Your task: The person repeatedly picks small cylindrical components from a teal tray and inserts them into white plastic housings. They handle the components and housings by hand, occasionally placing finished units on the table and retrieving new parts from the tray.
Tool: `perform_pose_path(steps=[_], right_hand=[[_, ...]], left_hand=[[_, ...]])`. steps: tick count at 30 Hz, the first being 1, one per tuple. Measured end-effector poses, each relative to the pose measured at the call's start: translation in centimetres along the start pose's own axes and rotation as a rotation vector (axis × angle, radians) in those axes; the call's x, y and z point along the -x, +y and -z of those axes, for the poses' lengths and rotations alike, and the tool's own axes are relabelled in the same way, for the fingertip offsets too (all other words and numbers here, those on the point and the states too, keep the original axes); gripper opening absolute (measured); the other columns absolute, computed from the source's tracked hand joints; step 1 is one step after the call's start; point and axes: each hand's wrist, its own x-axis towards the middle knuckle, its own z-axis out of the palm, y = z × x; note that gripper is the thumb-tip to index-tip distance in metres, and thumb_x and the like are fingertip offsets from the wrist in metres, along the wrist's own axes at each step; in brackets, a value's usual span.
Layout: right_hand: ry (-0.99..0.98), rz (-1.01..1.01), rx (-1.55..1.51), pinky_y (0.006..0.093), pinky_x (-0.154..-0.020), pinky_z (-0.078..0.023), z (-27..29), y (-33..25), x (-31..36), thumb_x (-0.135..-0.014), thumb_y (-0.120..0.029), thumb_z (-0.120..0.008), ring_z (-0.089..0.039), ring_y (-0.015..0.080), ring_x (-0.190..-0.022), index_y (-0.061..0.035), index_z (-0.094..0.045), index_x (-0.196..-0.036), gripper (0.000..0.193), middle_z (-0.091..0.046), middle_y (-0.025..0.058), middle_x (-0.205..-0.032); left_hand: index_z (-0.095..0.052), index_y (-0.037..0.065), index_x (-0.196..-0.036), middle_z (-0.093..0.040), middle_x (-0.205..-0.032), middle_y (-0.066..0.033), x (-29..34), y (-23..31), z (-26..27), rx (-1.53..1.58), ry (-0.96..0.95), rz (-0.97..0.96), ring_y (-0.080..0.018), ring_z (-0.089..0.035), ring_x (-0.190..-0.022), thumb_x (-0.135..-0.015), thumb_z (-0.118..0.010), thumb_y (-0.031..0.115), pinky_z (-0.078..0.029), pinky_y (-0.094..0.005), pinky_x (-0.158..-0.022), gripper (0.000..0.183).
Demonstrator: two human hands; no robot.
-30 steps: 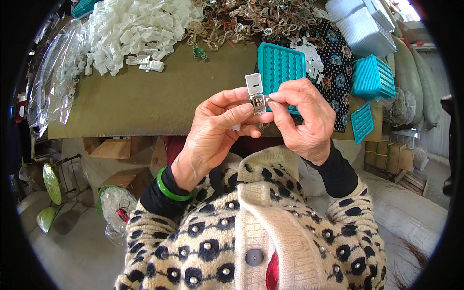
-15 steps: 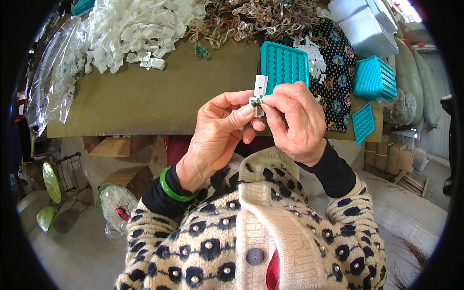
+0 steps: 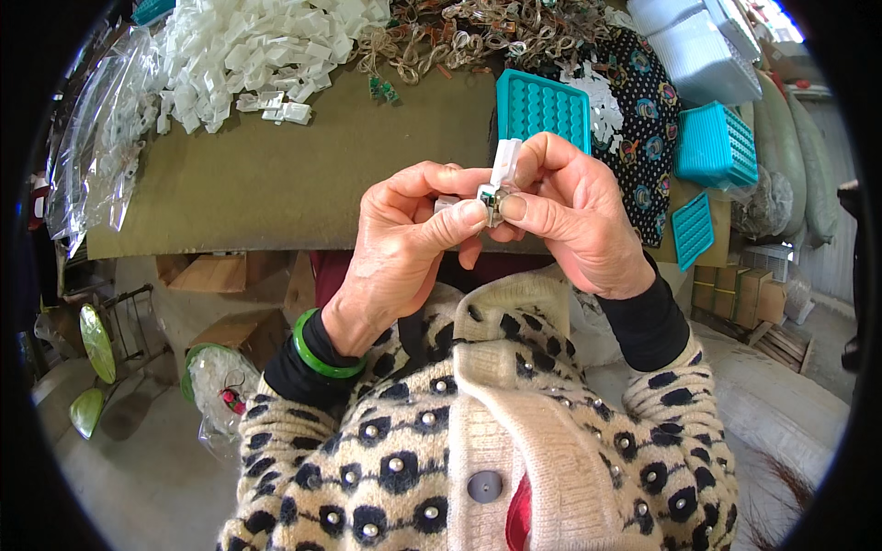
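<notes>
Right thumb moves onto the small white casing while its lid stands open

The left hand (image 3: 400, 219) grips the small white casing (image 3: 491, 199) between thumb and fingers, above the near edge of the desk (image 3: 294, 188). The right hand (image 3: 588, 220) meets it from the other side: its thumb lies against the casing, and its forefinger is bent up beside the raised lid (image 3: 505, 163). Something green shows in the casing; the rest is hidden by the thumbs. Another white piece (image 3: 446, 203) shows behind the left thumb.

Half a second ago the right thumb and forefinger were pinched together at the casing's right side. Now they are spread, the thumb flatter on the casing, and the lid leans further right. That suggests pressing or steadying rather than fine fingertip placing, with the casing not yet closed.

Just beyond the hands lies a teal tray (image 3: 542, 103). Further out, a heap of white casings (image 3: 253, 55) fills the far left, and a tangle of clear looped cords (image 3: 432, 46) lies to its right, two green pieces (image 3: 382, 90) at its near edge. On the right are a dark patterned cloth (image 3: 645, 119), scattered flat white pieces (image 3: 599, 108) and a stack of teal trays (image 3: 707, 145).
</notes>
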Motion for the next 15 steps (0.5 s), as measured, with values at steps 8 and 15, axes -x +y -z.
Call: perform_pose_path(steps=[8, 15], right_hand=[[-0.008, -0.127, -0.231, 0.0252, -0.071, -0.052, -0.20, 0.50, -0.32, -0.092, -0.003, -0.067, -0.060, 0.0101, -0.082, -0.0032, -0.050, -0.107, 0.022, -0.056, 0.0032, -0.091], [0.117, 0.192, 0.230, 0.0254, -0.082, -0.052, -0.86, 0.64, -0.61, -0.096, -0.010, -0.063, -0.063, 0.0143, -0.098, 0.0006, -0.052, -0.134, 0.042, -0.065, 0.0103, -0.112]], left_hand=[[-0.066, -0.001, -0.106, -0.068, -0.095, -0.0085, 0.37, 0.37, -0.39, -0.071, 0.003, -0.056, -0.0182, -0.071, -0.079, -0.088, -0.070, -0.001, -0.049, -0.0218, -0.053, 0.018], [-0.062, 0.004, -0.106, -0.069, -0.099, -0.0148, 0.11, 0.12, 0.10, -0.003, 0.031, 0.026, -0.0230, -0.071, -0.089, -0.091, -0.069, 0.010, -0.048, -0.0218, -0.052, 0.018]])
